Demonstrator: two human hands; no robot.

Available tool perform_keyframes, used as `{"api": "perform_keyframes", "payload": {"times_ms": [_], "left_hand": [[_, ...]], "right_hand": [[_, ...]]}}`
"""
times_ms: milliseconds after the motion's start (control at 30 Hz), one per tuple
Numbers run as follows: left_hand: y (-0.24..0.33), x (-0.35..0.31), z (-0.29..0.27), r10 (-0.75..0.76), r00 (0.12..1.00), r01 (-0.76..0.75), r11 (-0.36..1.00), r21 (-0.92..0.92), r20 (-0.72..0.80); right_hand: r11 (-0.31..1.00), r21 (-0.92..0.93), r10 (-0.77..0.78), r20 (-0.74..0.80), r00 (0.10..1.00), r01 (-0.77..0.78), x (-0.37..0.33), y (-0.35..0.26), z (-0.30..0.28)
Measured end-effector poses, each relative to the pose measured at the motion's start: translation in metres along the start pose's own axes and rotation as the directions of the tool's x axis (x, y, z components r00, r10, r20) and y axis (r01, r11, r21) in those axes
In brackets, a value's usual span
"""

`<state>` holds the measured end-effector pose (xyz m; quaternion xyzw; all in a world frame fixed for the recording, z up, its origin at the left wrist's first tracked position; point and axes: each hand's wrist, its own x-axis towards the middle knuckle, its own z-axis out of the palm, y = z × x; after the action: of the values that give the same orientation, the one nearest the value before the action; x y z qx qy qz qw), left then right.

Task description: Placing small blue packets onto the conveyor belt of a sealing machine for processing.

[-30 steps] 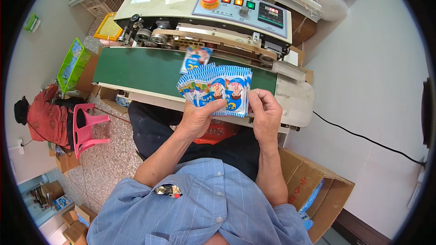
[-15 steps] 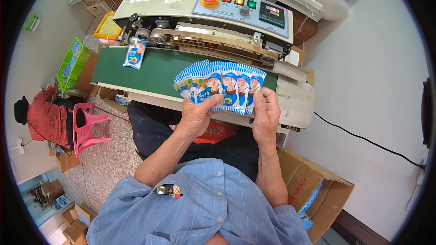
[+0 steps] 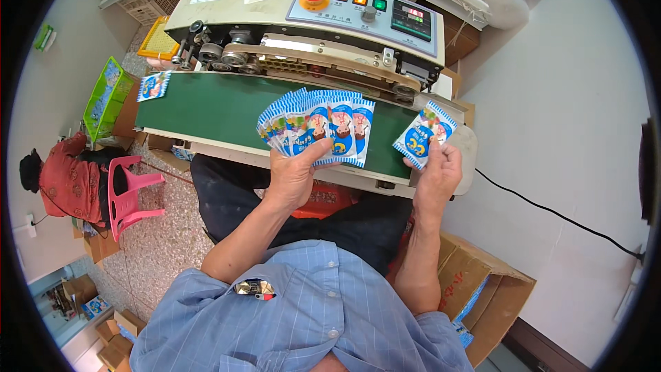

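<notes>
From my remote post I note, at far left, a loose packet on the end of the green belt. Next, the left hand grips a fan of packets, thumb on top; the spread apparently keeps each edge free for pinching. At right, a single packet is pinched low by the right hand, seemingly so its upper end stays clear; whether it touches the belt, I cannot tell.
</notes>
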<state>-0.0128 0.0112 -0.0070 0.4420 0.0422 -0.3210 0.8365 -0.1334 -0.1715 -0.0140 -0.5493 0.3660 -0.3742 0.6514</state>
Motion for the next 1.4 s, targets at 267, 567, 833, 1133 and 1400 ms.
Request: {"api": "perform_keyframes", "payload": {"times_ms": [267,567,833,1133,1400], "left_hand": [[0.001,0.003,0.000,0.002,0.999,-0.003,1.000,0.021,0.038],[0.000,0.004,0.002,0.041,0.998,-0.041,0.999,-0.003,0.052],[-0.007,0.000,0.008,0.031,0.998,-0.030,0.999,-0.020,0.046],[-0.003,0.001,0.007,-0.009,1.000,0.009,0.999,0.051,-0.003],[-0.003,0.009,0.000,-0.023,0.999,0.021,0.998,0.062,0.035]], "right_hand": [[0.985,-0.128,0.133,0.111,0.985,-0.118,0.034,0.007,0.018],[0.994,-0.092,-0.024,0.302,0.953,0.055,-0.009,-0.008,0.041],[0.998,-0.019,-0.056,0.253,0.966,0.063,-0.028,0.002,0.024],[0.994,-0.049,0.105,0.118,0.987,-0.100,0.025,0.009,-0.005],[0.968,-0.249,0.008,0.149,0.989,0.029,0.030,0.013,0.036]]}}
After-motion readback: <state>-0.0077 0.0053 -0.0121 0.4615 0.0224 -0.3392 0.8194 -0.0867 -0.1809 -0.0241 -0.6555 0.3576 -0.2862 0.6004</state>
